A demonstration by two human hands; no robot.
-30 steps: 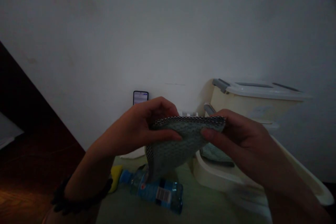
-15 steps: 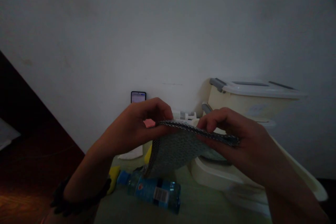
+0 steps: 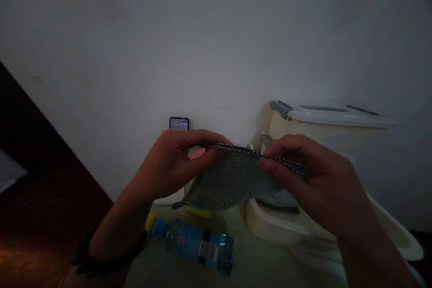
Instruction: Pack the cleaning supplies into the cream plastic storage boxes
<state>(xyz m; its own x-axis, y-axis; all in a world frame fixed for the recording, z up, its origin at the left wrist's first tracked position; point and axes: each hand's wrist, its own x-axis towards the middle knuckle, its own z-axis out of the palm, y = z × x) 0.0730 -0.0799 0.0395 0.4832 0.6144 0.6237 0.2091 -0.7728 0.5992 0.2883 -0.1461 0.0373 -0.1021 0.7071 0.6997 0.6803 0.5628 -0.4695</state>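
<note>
A grey-green woven cloth (image 3: 232,182) with a black-and-white stitched border hangs between my hands above the table. My left hand (image 3: 182,155) pinches its top edge at the left, thumb in front and fingers behind. Farther right along the same edge, my right hand (image 3: 303,166) is closed on the cloth in a similar pinch. The cloth's lower left corner dangles free. Beneath it a blue-labelled plastic bottle (image 3: 197,244) with a blue cap lies on its side. Something pink (image 3: 195,153) shows behind my left thumb.
A phone (image 3: 179,123) leans upright near the wall. At the right stands a cream storage box (image 3: 324,132) with a lid and grey latches, behind a cream open bin (image 3: 270,225) holding a folded greenish cloth (image 3: 281,200). Yellow items (image 3: 200,213) lie on the green table (image 3: 256,261).
The cloth's top edge has risen slightly and is straighter, with its face turned more toward me. My left fingers have flattened along the edge. The bottle has stayed in place.
</note>
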